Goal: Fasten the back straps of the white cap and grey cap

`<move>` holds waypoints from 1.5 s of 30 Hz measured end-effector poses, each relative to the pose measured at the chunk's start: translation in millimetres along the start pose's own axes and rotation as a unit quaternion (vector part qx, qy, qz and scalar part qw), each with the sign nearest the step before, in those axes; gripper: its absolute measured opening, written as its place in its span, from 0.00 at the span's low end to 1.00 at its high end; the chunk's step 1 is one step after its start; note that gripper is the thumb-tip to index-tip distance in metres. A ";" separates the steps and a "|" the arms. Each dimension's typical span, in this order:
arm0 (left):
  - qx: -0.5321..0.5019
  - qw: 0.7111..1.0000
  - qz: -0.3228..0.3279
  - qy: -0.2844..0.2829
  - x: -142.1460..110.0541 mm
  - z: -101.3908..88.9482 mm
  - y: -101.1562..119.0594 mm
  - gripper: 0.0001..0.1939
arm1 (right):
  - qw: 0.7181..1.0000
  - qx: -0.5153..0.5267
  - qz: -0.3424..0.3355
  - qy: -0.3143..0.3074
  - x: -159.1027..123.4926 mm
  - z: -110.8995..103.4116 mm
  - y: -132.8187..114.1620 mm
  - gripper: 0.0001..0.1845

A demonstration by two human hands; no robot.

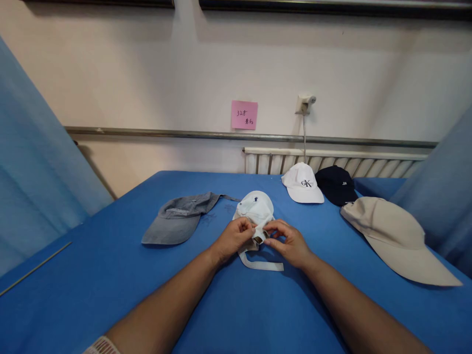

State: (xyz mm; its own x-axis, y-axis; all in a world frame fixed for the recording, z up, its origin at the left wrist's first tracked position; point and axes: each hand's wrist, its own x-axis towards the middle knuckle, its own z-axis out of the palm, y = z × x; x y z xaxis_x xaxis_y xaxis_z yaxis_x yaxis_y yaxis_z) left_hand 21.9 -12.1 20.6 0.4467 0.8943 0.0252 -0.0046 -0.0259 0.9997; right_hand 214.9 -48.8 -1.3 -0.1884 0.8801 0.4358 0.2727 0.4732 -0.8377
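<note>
A small white cap (253, 211) sits around the middle of the blue worktop (143, 290), between the two hands and directly in front of their fingertips. The left hand (250, 229) pinches the rear band just beside the buckle (258, 240); the right hand (268, 234) grasps the buckle's other side between thumb and fingers. A loose strap (263, 266) curves out below the hands toward the near edge, its end pointing right.

Left of the white cap lies a grey cap (180, 216), its thin strap reaching toward it. Near the far edge, a lettered cap (301, 184) rests beside a navy cap (335, 185), and a large beige cap (394, 233) lies toward the right edge. A thin stick (37, 268) lies near the left edge.

Beyond the far edge, the pale wall (147, 73) carries a pink note (244, 115), a socket (303, 104), a metal rail (184, 133) and a radiator (332, 160). Blue curtains (44, 167) hang at both sides.
</note>
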 end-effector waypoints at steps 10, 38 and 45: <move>-0.012 0.999 -0.021 -0.027 1.9 2.6 -6.6 0.17 | 0.987 -0.095 -0.073 -0.104 -3.4 -4.0 -15.4 0.16; -0.171 0.982 -0.082 -0.012 -2.9 6.4 2.6 0.18 | 0.974 -0.213 -0.072 -0.043 -0.1 4.5 -7.5 0.18; -0.183 0.977 -0.098 -0.044 -2.5 7.4 -2.9 0.24 | 0.955 -0.275 -0.090 -0.064 -2.6 7.3 -11.1 0.16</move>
State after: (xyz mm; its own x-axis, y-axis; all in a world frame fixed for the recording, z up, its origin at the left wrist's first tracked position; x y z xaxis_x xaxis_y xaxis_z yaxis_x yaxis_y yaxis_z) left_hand 27.3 -17.5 17.6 0.5466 0.8235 -0.1517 -0.2235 0.3180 0.9214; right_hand 205.6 -56.6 4.4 -0.3834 0.7871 0.4833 0.6724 0.5966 -0.4382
